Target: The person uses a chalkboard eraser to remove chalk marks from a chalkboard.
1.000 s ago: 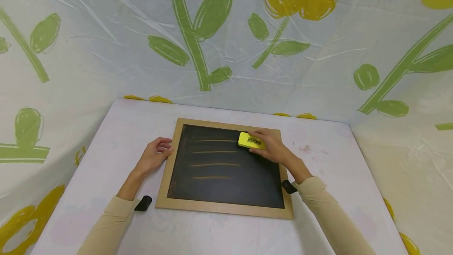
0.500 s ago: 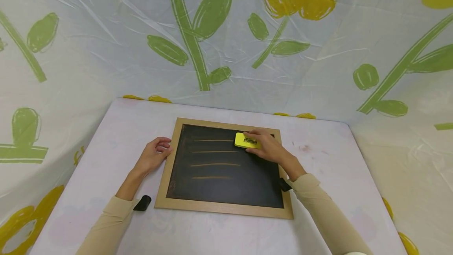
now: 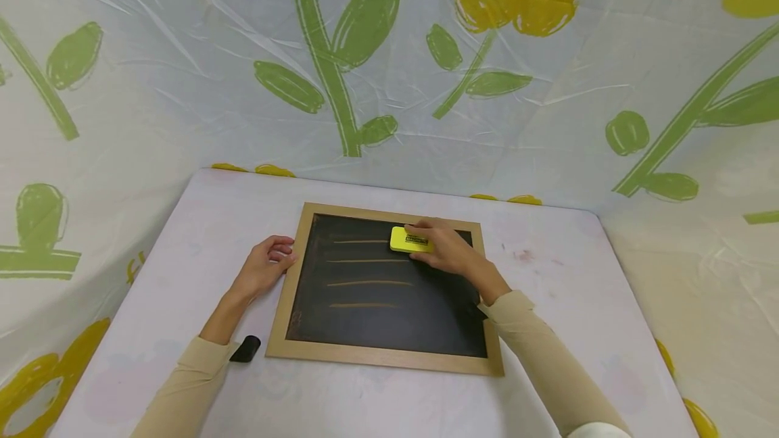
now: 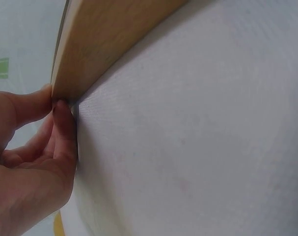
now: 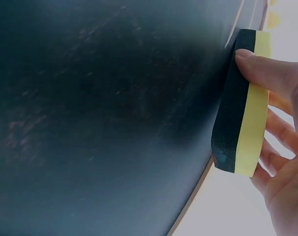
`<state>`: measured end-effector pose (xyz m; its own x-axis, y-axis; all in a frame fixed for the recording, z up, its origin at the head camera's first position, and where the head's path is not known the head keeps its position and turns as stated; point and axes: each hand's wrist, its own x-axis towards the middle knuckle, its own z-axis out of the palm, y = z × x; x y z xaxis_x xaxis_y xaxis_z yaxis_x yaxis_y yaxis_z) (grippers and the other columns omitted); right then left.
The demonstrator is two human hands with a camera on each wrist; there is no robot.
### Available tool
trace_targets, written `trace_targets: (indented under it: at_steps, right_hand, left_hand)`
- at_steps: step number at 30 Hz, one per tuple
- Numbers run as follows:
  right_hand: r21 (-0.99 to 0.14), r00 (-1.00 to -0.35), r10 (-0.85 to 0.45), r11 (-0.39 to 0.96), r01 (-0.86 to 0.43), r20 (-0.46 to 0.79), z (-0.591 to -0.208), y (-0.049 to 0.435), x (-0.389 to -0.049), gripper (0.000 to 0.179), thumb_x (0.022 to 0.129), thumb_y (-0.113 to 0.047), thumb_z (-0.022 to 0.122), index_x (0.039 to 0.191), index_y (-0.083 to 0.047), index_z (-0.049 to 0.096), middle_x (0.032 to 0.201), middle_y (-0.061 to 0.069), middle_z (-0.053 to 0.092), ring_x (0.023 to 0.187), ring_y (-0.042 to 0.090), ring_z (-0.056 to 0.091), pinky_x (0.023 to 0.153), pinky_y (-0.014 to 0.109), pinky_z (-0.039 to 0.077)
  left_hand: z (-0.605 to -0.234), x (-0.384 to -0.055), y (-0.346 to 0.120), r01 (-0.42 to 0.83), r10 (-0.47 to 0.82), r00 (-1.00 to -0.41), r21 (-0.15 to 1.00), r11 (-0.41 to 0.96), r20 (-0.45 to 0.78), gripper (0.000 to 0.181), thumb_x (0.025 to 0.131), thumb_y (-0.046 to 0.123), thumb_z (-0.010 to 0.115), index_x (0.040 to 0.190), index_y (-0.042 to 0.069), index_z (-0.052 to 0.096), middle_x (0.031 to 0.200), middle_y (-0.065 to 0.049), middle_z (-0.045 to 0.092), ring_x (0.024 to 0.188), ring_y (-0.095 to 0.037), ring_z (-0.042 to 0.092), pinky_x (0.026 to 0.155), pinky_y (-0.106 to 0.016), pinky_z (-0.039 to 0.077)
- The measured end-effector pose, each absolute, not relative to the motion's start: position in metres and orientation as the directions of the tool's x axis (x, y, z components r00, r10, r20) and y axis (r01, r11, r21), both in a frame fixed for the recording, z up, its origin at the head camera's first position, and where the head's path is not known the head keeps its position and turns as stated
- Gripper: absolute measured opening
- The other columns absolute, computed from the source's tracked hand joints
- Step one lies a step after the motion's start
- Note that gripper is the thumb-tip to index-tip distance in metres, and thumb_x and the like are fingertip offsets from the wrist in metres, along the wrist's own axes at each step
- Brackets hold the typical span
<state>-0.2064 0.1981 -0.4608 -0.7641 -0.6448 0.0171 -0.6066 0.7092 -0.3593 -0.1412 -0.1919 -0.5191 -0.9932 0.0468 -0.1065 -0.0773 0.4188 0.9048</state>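
A small chalkboard (image 3: 389,320) in a light wooden frame lies on the table, with several yellowish chalk lines on its left half. My right hand (image 3: 447,249) grips a yellow board eraser (image 3: 402,240) near the board's top, over the right end of the uppermost line. In the right wrist view the eraser's dark felt side (image 5: 232,108) faces the board, thumb along one side and fingers round the other. My left hand (image 3: 266,268) is at the frame's left edge; in the left wrist view its thumb and forefinger (image 4: 65,130) pinch that wooden edge.
The board rests on a pale, faintly patterned table (image 3: 566,289) with reddish smudges to its right. Behind and beside it hangs a white cloth (image 3: 201,86) printed with green stems and yellow flowers. A black wrist device (image 3: 246,349) sticks out by my left cuff.
My right hand has slid the eraser leftward along the top of the board, over the right end of the uppermost chalk line. The left hand has stayed at the frame.
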Motion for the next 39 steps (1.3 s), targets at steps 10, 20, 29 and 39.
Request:
trace_targets:
  at_steps: [10, 20, 29, 39]
  right_hand:
    - [-0.335, -0.739, -0.673, 0.693, -0.639, 0.017, -0.46, 0.183, -0.21, 0.064, 0.089, -0.021, 0.083, 0.144, -0.001, 0.057, 0.136, 0.023, 0.06, 0.124, 0.039, 0.058, 0.106, 0.053, 0.045]
    - [-0.314, -0.693, -0.719, 0.648, -0.694, 0.049, -0.462, 0.158, -0.214, 0.06, 0.089, -0.021, 0.083, 0.141, -0.001, 0.06, 0.13, 0.021, 0.063, 0.113, 0.034, 0.061, 0.097, 0.048, 0.05]
    - [-0.295, -0.672, -0.74, 0.634, -0.714, 0.035, -0.461, 0.133, -0.217, 0.059, 0.089, -0.022, 0.083, 0.14, -0.003, 0.062, 0.128, 0.017, 0.063, 0.112, 0.03, 0.06, 0.099, 0.046, 0.049]
    - [-0.276, -0.649, -0.761, 0.623, -0.732, 0.001, -0.462, 0.104, -0.219, 0.059, 0.091, -0.026, 0.081, 0.142, -0.005, 0.06, 0.13, 0.016, 0.062, 0.118, 0.03, 0.058, 0.106, 0.046, 0.044]
  left_hand:
    - [-0.517, -0.141, -0.191, -0.075, 0.053, -0.993, 0.904, 0.422, -0.107, 0.039, 0.1, 0.007, 0.066, 0.134, -0.009, 0.054, 0.112, -0.023, 0.06, 0.096, -0.031, 0.062, 0.07, -0.022, 0.051]
    - [-0.518, -0.141, -0.192, -0.073, 0.049, -0.993, 0.902, 0.426, -0.104, 0.038, 0.1, 0.006, 0.066, 0.133, -0.009, 0.055, 0.112, -0.023, 0.061, 0.096, -0.031, 0.062, 0.071, -0.021, 0.051]
    - [-0.517, -0.141, -0.191, -0.069, 0.05, -0.994, 0.903, 0.425, -0.099, 0.038, 0.1, 0.006, 0.066, 0.133, -0.009, 0.055, 0.112, -0.023, 0.061, 0.095, -0.029, 0.062, 0.07, -0.021, 0.05]
    - [-0.52, -0.142, -0.192, -0.061, 0.046, -0.995, 0.903, 0.426, -0.089, 0.038, 0.099, 0.006, 0.067, 0.131, -0.009, 0.056, 0.11, -0.023, 0.062, 0.093, -0.028, 0.062, 0.07, -0.021, 0.05]
